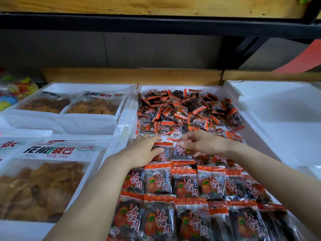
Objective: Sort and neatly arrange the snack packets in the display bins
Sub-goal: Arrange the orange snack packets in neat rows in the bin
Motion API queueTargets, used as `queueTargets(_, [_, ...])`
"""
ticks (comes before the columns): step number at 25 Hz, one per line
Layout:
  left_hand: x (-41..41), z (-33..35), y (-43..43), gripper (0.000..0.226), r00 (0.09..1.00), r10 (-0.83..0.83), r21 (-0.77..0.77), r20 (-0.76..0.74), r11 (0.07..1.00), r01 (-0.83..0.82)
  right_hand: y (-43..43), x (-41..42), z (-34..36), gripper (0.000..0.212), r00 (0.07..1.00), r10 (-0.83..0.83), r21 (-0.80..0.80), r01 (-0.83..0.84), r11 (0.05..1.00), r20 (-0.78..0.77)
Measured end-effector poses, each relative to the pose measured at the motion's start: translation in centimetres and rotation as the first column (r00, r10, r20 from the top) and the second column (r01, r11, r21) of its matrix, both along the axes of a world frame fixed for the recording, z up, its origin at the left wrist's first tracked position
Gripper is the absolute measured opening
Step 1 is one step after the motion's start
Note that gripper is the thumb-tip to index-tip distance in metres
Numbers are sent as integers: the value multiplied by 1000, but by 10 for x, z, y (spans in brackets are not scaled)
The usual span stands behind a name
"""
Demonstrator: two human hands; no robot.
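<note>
- Laying a fresh row: left hand (144, 151) lay flat, pressing a placed packet (165, 154) near the foam bin (217, 89)'s left wall.
- Right hand (201, 143) pinched a loose packet (173, 139) mid-bin.
- Next, likely: seat it square; heap (187, 108) sat at bin's back.

Colourful bags (16, 89) far left: blurred, edge-cropped (I can't read them). My left hand (142, 151) hides part of a packet (166, 153); front row (156, 221) cropped below.

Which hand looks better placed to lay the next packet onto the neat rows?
The right hand: it pinches a loose packet just beyond the neat rows, while the left hand lies flat on packets there, likely steadying them.
</note>
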State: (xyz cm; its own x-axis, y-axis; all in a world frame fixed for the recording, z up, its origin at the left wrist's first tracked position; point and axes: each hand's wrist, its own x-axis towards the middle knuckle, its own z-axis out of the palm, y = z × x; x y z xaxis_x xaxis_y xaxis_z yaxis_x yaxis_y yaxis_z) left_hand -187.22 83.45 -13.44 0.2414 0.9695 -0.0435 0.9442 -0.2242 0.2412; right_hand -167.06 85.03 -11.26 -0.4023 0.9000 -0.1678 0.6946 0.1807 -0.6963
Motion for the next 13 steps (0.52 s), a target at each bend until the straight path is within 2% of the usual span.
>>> queueTargets(7, [1,-1,-4,42,999,-24,7,-47,1000,24,-10,-5,-9,33,980,113,230,-150,962,167])
queueTargets(11, [-1,7,0,43,998,-55,3,-41,998,55,-9,0,-15,36,982,109,300,-152,942,155])
queueTargets(13, [-2,16,7,42,997,-83,41,6,996,83,-1,7,-15,36,994,63,326,-88,941,86])
